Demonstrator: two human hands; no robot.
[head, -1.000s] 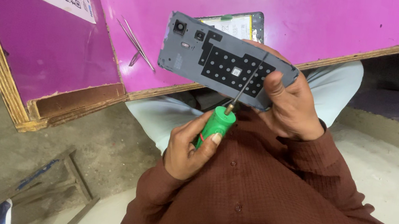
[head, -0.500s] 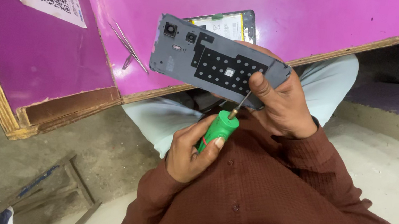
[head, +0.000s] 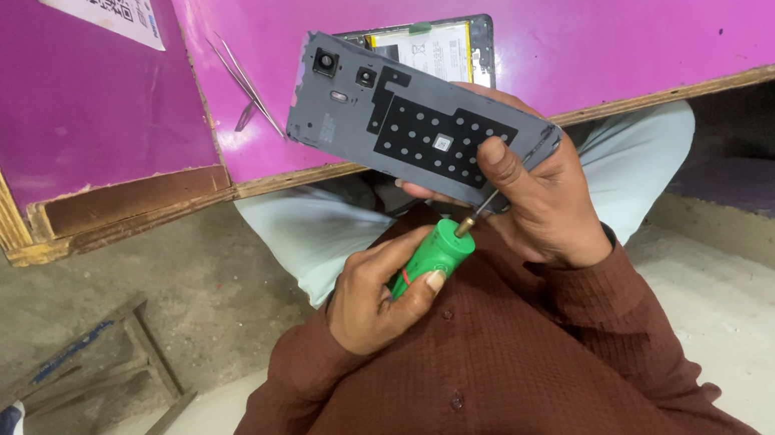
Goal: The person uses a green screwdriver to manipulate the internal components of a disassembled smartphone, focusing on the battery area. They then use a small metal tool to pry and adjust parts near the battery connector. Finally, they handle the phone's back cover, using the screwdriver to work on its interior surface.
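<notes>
Green screwdriver (head: 433, 254) in left hand (head: 376, 297); right hand (head: 541, 204) grips phone panel (head: 401, 123).

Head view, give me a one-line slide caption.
Right hand holds a grey phone back panel; left hand grips a green screwdriver over a purple table.

Even, soft daylight; colours vivid; frame sharp, no motion blur; dim shadow under table edge (head: 159, 191).

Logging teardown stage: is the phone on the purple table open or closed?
Open: the black phone lies with its battery exposed, while the grey back cover is held apart in the right hand.
</notes>
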